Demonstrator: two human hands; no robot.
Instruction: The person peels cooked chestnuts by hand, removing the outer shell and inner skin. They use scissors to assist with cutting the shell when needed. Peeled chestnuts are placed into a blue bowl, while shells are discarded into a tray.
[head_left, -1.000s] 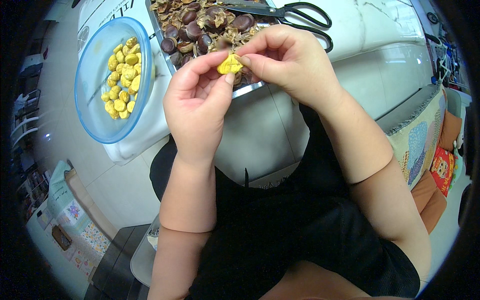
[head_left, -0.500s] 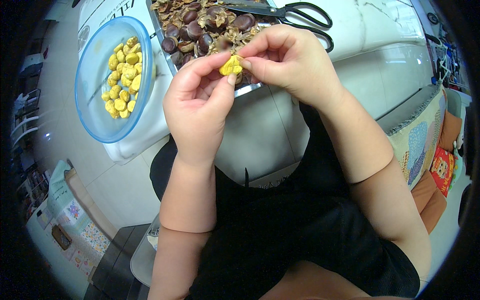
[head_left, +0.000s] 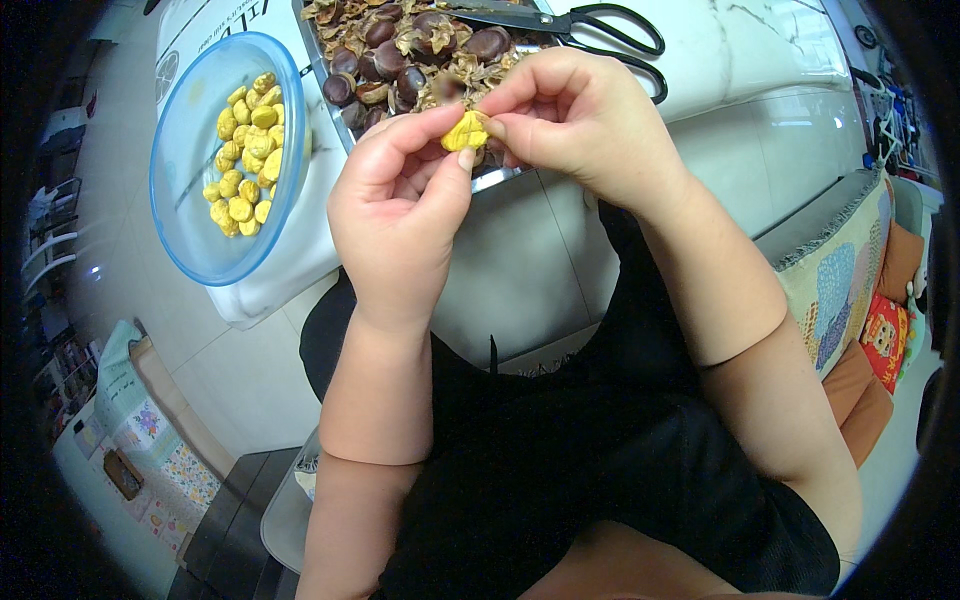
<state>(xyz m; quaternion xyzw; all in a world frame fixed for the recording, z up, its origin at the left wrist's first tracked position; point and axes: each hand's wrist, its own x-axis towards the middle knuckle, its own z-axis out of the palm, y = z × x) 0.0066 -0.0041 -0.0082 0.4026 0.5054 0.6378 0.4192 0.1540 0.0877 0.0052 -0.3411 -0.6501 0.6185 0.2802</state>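
Observation:
A yellow peeled chestnut (head_left: 464, 132) is pinched between the thumb and forefinger of my left hand (head_left: 400, 200). My right hand (head_left: 585, 125) is closed at the chestnut's right side, its thumb and forefinger tips pressed together against it. Whether a scrap of skin sits between those right fingertips is too small to make out. Both hands are over the near edge of a metal tray (head_left: 497, 178), which holds brown unpeeled chestnuts (head_left: 388, 62) among dry shell pieces (head_left: 335, 15).
Left of the tray stands a clear blue-rimmed bowl (head_left: 190, 240) with several peeled chestnuts (head_left: 240, 208). Black-handled scissors (head_left: 615, 25) lie across the tray's far right edge on the white marbled tabletop (head_left: 740, 60). A sofa with cushions (head_left: 885, 335) is at the right.
The chestnut has turned slightly and shifted a little to the right in my fingertips. Both hands otherwise keep nearly the same place.

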